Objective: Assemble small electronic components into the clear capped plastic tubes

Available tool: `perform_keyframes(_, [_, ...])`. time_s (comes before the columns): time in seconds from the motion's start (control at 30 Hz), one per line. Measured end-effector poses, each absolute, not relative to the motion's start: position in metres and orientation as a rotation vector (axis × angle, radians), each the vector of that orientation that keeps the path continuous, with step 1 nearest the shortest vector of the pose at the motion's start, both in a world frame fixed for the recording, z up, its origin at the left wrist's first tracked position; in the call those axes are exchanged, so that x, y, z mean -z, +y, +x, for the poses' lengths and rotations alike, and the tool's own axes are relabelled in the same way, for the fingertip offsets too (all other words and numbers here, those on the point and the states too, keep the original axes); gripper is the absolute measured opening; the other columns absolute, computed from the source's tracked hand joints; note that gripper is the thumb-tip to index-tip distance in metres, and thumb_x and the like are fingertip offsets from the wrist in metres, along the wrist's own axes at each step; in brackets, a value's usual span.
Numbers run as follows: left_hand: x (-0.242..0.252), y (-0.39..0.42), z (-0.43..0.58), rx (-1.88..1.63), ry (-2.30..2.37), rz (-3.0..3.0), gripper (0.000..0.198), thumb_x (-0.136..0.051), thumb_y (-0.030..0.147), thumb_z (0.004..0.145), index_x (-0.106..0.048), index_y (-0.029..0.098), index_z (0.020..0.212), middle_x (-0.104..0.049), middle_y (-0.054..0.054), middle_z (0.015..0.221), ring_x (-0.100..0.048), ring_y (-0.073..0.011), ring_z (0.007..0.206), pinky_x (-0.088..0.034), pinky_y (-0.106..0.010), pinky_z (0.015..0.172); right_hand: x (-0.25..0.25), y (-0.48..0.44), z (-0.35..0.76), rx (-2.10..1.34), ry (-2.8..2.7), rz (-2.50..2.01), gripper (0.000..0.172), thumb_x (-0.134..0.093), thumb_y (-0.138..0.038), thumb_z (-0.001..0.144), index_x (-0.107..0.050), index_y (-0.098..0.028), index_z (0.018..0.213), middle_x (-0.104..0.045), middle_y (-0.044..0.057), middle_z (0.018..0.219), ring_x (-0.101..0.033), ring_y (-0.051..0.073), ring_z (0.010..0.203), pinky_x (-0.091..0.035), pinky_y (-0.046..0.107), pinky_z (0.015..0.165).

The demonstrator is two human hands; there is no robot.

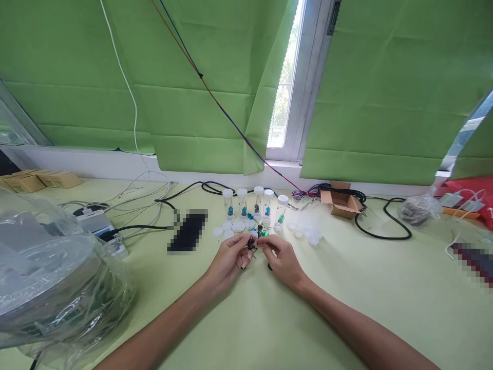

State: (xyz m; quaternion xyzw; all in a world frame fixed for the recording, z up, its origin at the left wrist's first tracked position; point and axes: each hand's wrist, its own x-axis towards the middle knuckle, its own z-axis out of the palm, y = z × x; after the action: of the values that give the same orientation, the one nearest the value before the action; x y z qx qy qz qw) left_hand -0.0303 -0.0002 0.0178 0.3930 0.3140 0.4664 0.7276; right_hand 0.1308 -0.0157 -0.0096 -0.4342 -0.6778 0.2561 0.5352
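Note:
My left hand [233,255] is closed with its fingertips round a small black part [251,242]. Beside it, my right hand [284,258] pinches at the same spot, its fingertips nearly meeting the left ones; what it holds is too small to name. Just beyond the fingers lie small green pieces [264,233] and blue pieces [250,216]. Behind them stand several clear vials with white caps [259,190], with small blue, dark or green pieces inside. White round lids [239,226] lie left of the pieces. A black round thing [270,266] shows under my right hand.
Clear plastic containers [311,228] lie right of the vials, before an open cardboard box [341,203]. A power strip [100,226], cables and a blurred dark rectangle [188,230] are at the left. A large plastic-wrapped roll [50,277] fills the left front.

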Motion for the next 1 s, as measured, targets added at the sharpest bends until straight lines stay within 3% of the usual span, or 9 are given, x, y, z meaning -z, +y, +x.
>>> perform_keyframes(0.2, [-0.02,0.0,-0.031,-1.039,0.714,0.864,0.024,-0.077,0.031,0.075,-0.07,0.01,0.085,-0.062,-0.002,0.072,-0.049,-0.0039,0.046,-0.039,-0.015,0.04,0.014,-0.012,0.135,-0.623,-1.599,-0.993,0.017,-0.058,-0.02,0.088,-0.073,-0.02,0.097,-0.071,0.008,0.095,-0.066,0.02,0.086,-0.056,0.034,0.077])
perform_keyframes(0.4, [-0.023,-0.001,-0.031,-1.042,0.739,0.851,0.027,-0.079,0.032,0.073,-0.07,0.01,0.086,-0.063,-0.002,0.071,-0.049,-0.004,0.046,-0.038,-0.014,0.039,0.017,-0.009,0.138,-0.496,-1.594,-1.061,0.012,-0.061,-0.024,0.087,-0.071,-0.02,0.083,-0.071,0.005,0.081,-0.064,0.02,0.075,-0.054,0.033,0.069])
perform_keyframes(0.67, [-0.022,-0.002,-0.031,-1.045,0.758,0.892,0.025,-0.076,0.033,0.075,-0.069,0.011,0.087,-0.062,-0.002,0.072,-0.049,-0.0039,0.046,-0.038,-0.015,0.04,0.012,-0.014,0.137,-0.459,-1.431,-1.089,0.022,-0.053,-0.033,0.094,-0.059,-0.019,0.079,-0.059,0.0,0.065,-0.055,0.014,0.057,-0.046,0.026,0.055])
perform_keyframes(1.0, [-0.02,-0.004,-0.027,-0.987,0.787,0.94,0.025,-0.074,0.035,0.077,-0.069,0.011,0.085,-0.064,-0.004,0.078,-0.054,-0.0059,0.051,-0.041,-0.017,0.041,0.005,-0.027,0.131,-0.284,-1.434,-0.993,0.016,-0.051,-0.029,0.095,-0.055,-0.021,0.083,-0.056,-0.001,0.063,-0.055,0.012,0.055,-0.048,0.026,0.055])
